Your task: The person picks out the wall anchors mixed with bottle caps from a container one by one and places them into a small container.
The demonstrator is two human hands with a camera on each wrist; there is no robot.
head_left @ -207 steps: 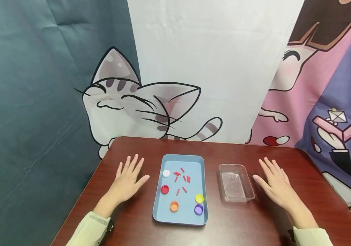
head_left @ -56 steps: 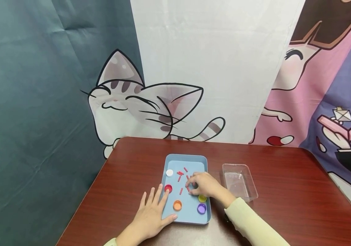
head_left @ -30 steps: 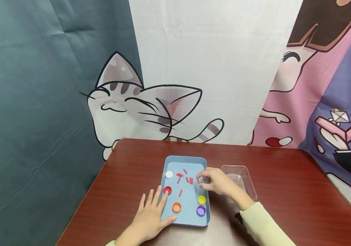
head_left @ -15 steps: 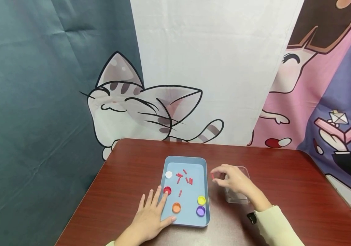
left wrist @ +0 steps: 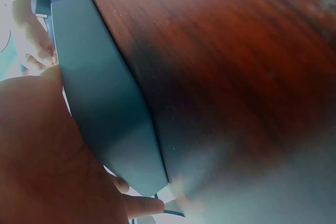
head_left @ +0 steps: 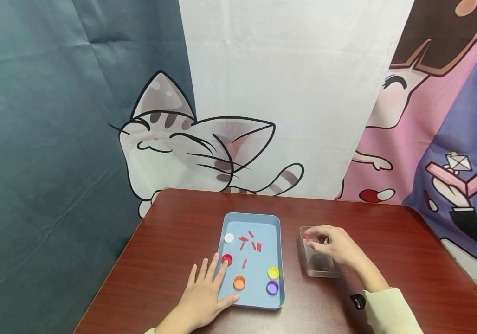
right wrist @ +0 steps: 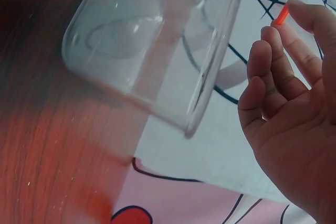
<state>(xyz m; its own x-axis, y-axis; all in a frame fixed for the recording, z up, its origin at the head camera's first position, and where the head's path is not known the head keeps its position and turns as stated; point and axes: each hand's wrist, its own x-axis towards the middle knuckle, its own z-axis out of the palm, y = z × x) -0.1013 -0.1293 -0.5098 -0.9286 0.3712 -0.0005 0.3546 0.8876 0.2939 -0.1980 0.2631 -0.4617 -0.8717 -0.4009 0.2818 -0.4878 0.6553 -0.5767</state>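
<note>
Thumb and forefinger of my right hand [head_left: 335, 243] pinch a small red stick [right wrist: 281, 15], held over a clear plastic box [head_left: 319, 266]. The box's wall also fills much of the right wrist view. My left hand [head_left: 201, 297] lies with fingers spread along the near left edge of the blue tray [head_left: 259, 297], a fingertip by the red cap [head_left: 227, 259]. Several more short red sticks [head_left: 244, 263] are scattered in the middle of the tray. In the left wrist view the tray's side wall [left wrist: 105, 87] runs beside that hand.
Around the sticks in the tray sit a white cap [head_left: 229, 238], an orange cap [head_left: 239, 283], a yellow cap [head_left: 273, 272] and a purple cap [head_left: 272, 287]. The brown table [head_left: 171, 222] ends at a cartoon-printed cloth [head_left: 305, 93].
My right hand has picked a red stick out of the tray and carried it right, over the clear box. Earlier my left hand came to the tray, where it stays.
</note>
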